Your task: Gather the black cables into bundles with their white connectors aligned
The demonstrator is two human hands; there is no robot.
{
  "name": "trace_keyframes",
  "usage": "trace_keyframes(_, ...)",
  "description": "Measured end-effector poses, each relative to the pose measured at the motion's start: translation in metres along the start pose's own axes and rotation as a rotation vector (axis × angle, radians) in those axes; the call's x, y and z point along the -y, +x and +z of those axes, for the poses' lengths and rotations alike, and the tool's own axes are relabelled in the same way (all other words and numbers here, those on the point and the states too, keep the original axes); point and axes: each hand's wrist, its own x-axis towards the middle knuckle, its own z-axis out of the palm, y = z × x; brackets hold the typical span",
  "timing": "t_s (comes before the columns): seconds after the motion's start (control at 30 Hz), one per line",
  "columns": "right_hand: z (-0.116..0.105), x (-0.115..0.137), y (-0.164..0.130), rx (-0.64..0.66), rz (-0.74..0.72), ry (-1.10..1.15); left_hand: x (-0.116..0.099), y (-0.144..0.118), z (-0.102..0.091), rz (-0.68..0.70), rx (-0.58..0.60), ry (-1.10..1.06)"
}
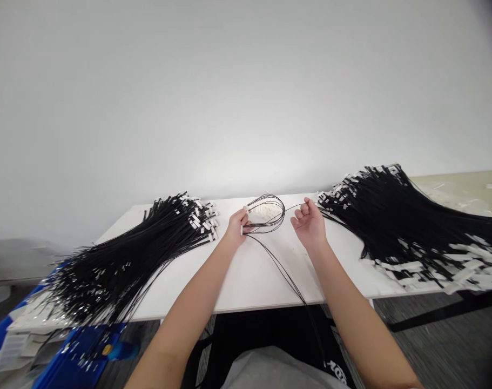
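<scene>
Near the middle of the table, my left hand (pixel 238 224) is closed on a looped coil of thin black cable (pixel 276 227). Small white tabs show at its fingers. Several loose strands of the same cable hang from this hand over the table's front edge toward my lap. To the right, my right hand (pixel 309 224) has curled fingers, with thumb and forefinger pinched on a single thin strand that runs across from the coil. Behind the loops lies a small off-white pile (pixel 268 209), too indistinct to name.
A large bundle of black cables (pixel 132 259) with white tabs covers the left of the white table (pixel 262 281). Another big bundle (pixel 408 216) lies at right, its white ends over the front edge. Blue bins (pixel 83 351) stand below left. A plain wall rises behind.
</scene>
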Motion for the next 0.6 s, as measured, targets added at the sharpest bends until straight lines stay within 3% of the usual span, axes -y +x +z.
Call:
trace_keyframes(0.13,-0.001,0.000,0.005,-0.197,-0.076,0.108,0.000,0.000,0.000,0.007,-0.010,0.018)
trace_keyframes(0.27,0.003,0.003,0.003,-0.127,-0.052,0.125,0.000,-0.001,0.000,0.012,-0.015,0.034)
trace_keyframes(0.4,0.009,-0.005,-0.008,0.045,-0.003,-0.258,0.000,-0.001,0.002,0.003,-0.013,0.064)
trace_keyframes(0.5,0.014,-0.017,-0.016,0.122,-0.168,-0.661,0.002,-0.001,0.002,0.003,-0.007,0.080)
trace_keyframes(0.6,0.016,-0.025,-0.021,0.144,-0.370,-0.915,0.002,-0.002,0.003,0.011,0.001,0.083)
